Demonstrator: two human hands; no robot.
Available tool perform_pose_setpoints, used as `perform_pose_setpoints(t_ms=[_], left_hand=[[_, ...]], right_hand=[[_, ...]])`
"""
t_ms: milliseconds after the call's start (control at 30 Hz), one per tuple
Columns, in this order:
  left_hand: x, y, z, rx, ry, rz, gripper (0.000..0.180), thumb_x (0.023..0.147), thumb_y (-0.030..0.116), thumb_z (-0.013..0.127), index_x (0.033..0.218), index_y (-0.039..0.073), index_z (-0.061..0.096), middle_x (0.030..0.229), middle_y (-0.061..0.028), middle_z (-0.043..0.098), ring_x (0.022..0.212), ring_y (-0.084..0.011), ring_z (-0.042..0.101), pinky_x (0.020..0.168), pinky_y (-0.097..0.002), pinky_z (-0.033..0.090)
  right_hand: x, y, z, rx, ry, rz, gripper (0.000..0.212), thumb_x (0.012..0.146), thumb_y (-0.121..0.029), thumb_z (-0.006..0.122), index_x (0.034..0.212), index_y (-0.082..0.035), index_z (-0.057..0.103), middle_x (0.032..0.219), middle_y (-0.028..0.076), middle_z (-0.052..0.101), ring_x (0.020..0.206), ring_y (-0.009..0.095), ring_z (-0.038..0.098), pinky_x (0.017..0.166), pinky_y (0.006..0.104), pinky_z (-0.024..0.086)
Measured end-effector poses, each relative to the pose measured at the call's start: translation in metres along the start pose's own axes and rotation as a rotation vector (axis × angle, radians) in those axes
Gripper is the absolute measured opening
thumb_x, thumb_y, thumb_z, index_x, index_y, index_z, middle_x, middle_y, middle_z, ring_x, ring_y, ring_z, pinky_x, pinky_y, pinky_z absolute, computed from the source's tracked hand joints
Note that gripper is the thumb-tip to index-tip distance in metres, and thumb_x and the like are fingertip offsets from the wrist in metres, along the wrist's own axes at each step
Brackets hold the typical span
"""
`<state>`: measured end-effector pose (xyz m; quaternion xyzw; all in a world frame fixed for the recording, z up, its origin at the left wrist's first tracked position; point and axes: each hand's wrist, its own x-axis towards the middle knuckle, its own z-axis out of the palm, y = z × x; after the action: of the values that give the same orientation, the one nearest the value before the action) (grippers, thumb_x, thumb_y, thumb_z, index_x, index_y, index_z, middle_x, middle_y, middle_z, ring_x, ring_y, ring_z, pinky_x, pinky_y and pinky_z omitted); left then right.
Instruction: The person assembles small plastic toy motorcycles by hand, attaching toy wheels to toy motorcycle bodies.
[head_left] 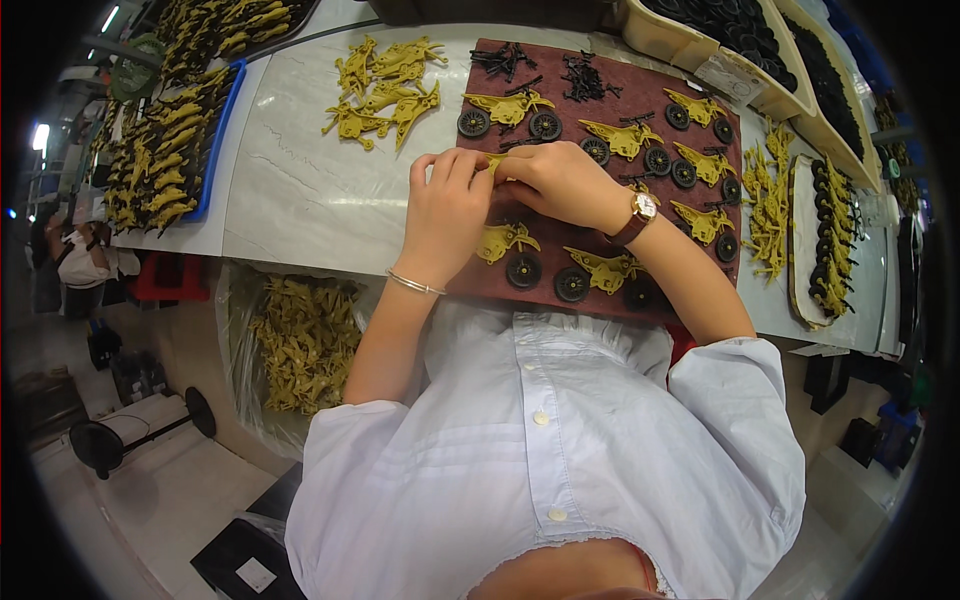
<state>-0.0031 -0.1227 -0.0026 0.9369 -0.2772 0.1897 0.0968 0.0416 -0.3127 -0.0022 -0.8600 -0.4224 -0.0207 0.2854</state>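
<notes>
My left hand and my right hand meet over the near left part of a dark red mat. Both have their fingers closed on a small yellow plastic part, mostly hidden by the fingertips. Around them on the mat lie several yellow toy motorcycle bodies with black wheels beside or under them. Just below my hands is another yellow body with a black wheel. Small black parts sit in two piles along the mat's far edge.
Loose yellow bodies lie on the white table at left. Beyond them stands a blue-edged tray of yellow-and-black parts. Cream bins hold black parts at far right, near a white tray. A bag of yellow parts hangs below the table edge.
</notes>
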Motion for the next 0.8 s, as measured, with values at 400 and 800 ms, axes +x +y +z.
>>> perform_pose_setpoints(t_ms=[400,800], left_hand=[[-0.010,-0.013,0.003,-0.236,-0.139,0.002,0.035,0.086,0.023,0.061,0.117,0.007,0.062,0.131,-0.0134,0.055,0.127,-0.0273,0.047,0.107,-0.0496,0.027],[-0.011,-0.016,0.004,-0.196,-0.163,0.022,0.034,0.087,0.025,0.059,0.115,0.007,0.064,0.133,-0.0120,0.054,0.127,-0.0263,0.047,0.106,-0.0493,0.027]], right_hand=[[-0.006,0.021,0.015,-0.035,0.036,-0.016,0.012,0.084,-0.022,0.059,0.083,-0.013,0.066,0.079,0.004,0.061,0.075,0.025,0.064,0.061,0.0369,0.052],[-0.005,-0.003,0.013,-0.263,-0.050,-0.040,0.015,0.076,-0.017,0.065,0.089,-0.009,0.066,0.081,0.004,0.064,0.068,0.025,0.065,0.056,0.0361,0.051]])
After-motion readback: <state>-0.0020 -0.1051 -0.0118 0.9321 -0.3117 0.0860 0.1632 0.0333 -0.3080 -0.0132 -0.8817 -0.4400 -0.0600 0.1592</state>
